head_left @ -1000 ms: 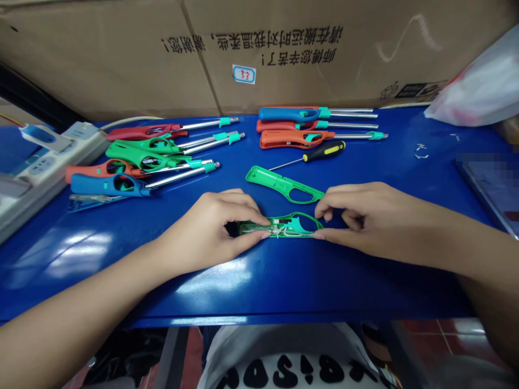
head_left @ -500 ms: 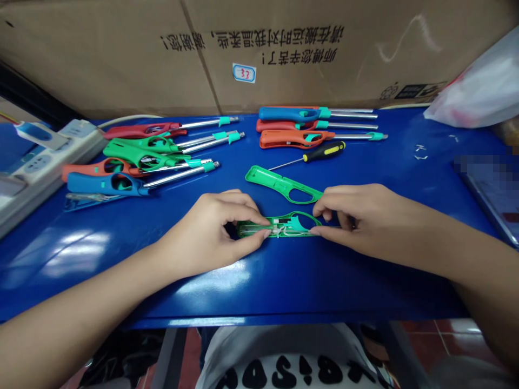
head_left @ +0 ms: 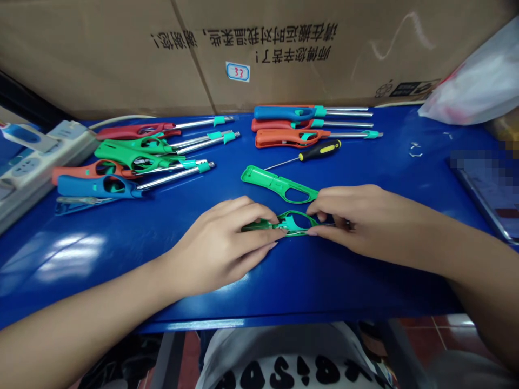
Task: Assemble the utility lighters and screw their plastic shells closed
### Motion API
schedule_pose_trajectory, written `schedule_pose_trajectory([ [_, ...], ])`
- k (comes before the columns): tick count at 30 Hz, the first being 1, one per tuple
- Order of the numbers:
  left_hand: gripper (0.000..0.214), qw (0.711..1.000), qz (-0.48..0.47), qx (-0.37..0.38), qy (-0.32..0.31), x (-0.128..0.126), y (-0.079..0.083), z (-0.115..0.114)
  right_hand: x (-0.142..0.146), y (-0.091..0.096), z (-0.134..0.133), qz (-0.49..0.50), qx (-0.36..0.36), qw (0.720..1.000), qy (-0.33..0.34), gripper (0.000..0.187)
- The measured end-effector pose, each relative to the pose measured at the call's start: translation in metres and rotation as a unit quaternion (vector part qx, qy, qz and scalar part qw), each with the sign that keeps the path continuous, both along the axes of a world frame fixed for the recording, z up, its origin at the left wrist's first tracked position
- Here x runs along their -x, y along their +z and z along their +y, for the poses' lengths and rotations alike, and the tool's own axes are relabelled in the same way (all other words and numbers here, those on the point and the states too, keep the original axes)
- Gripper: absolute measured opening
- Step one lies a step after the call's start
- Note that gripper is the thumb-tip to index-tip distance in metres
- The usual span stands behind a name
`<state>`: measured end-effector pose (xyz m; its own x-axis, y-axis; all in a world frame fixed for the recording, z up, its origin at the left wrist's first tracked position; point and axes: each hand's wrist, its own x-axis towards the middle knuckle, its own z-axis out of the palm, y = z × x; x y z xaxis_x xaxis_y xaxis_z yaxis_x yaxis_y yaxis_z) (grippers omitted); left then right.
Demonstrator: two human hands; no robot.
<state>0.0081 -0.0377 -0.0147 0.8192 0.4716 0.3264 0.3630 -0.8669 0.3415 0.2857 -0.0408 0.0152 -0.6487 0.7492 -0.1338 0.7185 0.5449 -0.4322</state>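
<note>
A green long-neck lighter (head_left: 300, 220) lies opened up on the blue table, its inner parts and teal trigger (head_left: 290, 223) showing. My left hand (head_left: 231, 243) covers the handle end, thumb and fingers closed on the lighter around the parts beside the trigger. At the other end, my right hand (head_left: 348, 219) pinches the lighter's front, and its fingers hide most of the metal tube. Just behind lies the loose green half shell (head_left: 275, 183), close to my right fingertips. A screwdriver (head_left: 322, 150) with a black and yellow handle rests beyond that shell.
Several lighters in red, green, orange and blue (head_left: 97, 186) lie at the left, beside a white power strip (head_left: 30, 162). More lighters (head_left: 284, 113) lie at the back. Behind stands a cardboard box (head_left: 121, 65). A plastic bag (head_left: 474, 86) and a phone-like device (head_left: 486, 194) are on the right.
My left hand has moved right along the lighter, its fingers now nearer the trigger and covering more of the inner parts. My right hand keeps its pinch. The whole view has shifted slightly.
</note>
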Motion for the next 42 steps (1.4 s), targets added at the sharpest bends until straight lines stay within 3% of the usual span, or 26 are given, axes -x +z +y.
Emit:
schedule_pose_trajectory([
  [22, 0.025, 0.999, -0.024, 0.029, 0.001, -0.001, -0.003, 0.001, 0.001, -0.002, 0.002, 0.043, 0.019, 0.996, -0.076, 0.014],
  [27, 0.022, 0.997, -0.061, 0.047, 0.017, 0.003, 0.005, 0.007, 0.000, -0.001, 0.002, 0.031, 0.019, 0.995, -0.098, 0.014],
  [33, 0.011, 0.998, -0.038, 0.035, 0.024, 0.012, 0.015, 0.019, -0.004, -0.001, 0.004, 0.030, 0.006, 0.995, -0.092, 0.017],
  [42, 0.016, 0.992, 0.003, 0.127, 0.006, 0.020, 0.021, 0.030, -0.003, 0.002, 0.004, 0.031, 0.036, 0.992, -0.117, 0.016],
])
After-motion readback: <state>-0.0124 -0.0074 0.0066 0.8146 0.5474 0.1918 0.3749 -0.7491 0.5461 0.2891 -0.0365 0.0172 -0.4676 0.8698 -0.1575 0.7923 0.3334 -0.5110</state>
